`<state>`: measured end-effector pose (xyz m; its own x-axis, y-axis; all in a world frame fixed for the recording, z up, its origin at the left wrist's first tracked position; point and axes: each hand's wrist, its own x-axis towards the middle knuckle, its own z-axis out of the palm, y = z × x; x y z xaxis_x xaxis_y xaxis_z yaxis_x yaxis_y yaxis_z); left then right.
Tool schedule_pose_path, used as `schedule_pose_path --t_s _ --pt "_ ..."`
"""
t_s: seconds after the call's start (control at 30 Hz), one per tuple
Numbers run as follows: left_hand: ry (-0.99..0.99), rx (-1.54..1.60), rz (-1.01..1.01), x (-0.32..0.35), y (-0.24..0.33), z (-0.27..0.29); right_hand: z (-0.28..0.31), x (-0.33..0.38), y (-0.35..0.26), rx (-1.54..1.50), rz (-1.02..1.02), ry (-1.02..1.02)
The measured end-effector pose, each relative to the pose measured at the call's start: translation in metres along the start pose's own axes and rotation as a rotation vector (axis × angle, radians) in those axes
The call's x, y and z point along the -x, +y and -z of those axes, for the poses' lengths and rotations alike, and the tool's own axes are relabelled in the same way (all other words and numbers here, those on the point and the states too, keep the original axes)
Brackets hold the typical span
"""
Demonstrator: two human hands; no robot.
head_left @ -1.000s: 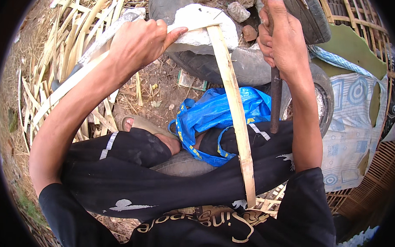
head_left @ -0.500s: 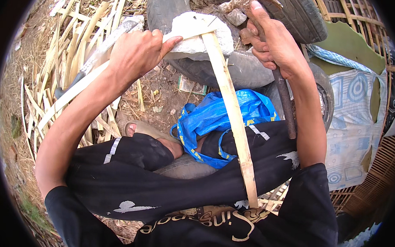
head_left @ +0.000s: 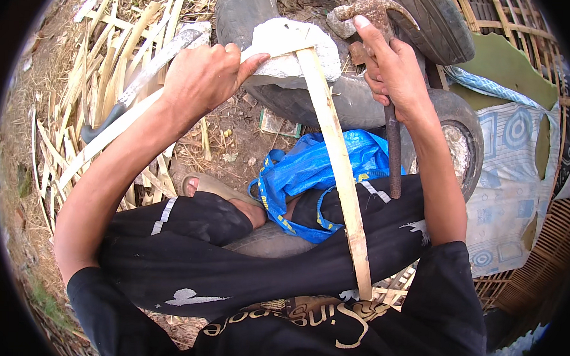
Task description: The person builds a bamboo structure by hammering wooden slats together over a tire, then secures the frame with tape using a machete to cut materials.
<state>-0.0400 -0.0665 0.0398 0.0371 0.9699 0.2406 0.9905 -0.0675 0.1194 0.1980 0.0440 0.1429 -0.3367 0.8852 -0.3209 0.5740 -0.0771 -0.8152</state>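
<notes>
My left hand (head_left: 204,75) grips a long pale bamboo strip (head_left: 120,128) and presses its end onto a grey-white stone (head_left: 289,49) that rests on an old tyre (head_left: 338,98). A second bamboo strip (head_left: 339,167) joins it on the stone and runs down across my lap. My right hand (head_left: 395,72) is closed on a rusty claw hammer (head_left: 375,15), held near its head just right of the stone, with the handle (head_left: 394,150) hanging down. I sit cross-legged in black trousers.
A blue plastic bag (head_left: 310,172) lies between my knees. A long knife (head_left: 144,79) rests on a heap of split bamboo strips (head_left: 87,102) at the left. A patterned cloth (head_left: 511,179) and woven bamboo panels (head_left: 539,262) are at the right.
The hammer head has come into view and my right hand has moved down toward the stone. My left hand stays on the strip.
</notes>
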Motion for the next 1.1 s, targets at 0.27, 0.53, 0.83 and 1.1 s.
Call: schedule_pose_path --t_s 0.27,0.53,0.83,1.1 --pt "-0.137 0.127 0.075 -0.007 0.014 0.019 0.000 -0.017 0.049 0.201 0.006 0.108" --pt "-0.529 0.408 0.367 -0.031 0.001 0.041 -0.013 -0.041 0.049 0.102 -0.053 -0.039" --pt "-1.031 0.621 0.485 -0.071 -0.023 0.055 -0.021 -0.036 0.042 -0.184 -0.285 -0.122" --pt "-1.006 0.801 0.574 -0.080 -0.031 0.045 -0.018 -0.050 0.044 -0.209 -0.331 -0.163"
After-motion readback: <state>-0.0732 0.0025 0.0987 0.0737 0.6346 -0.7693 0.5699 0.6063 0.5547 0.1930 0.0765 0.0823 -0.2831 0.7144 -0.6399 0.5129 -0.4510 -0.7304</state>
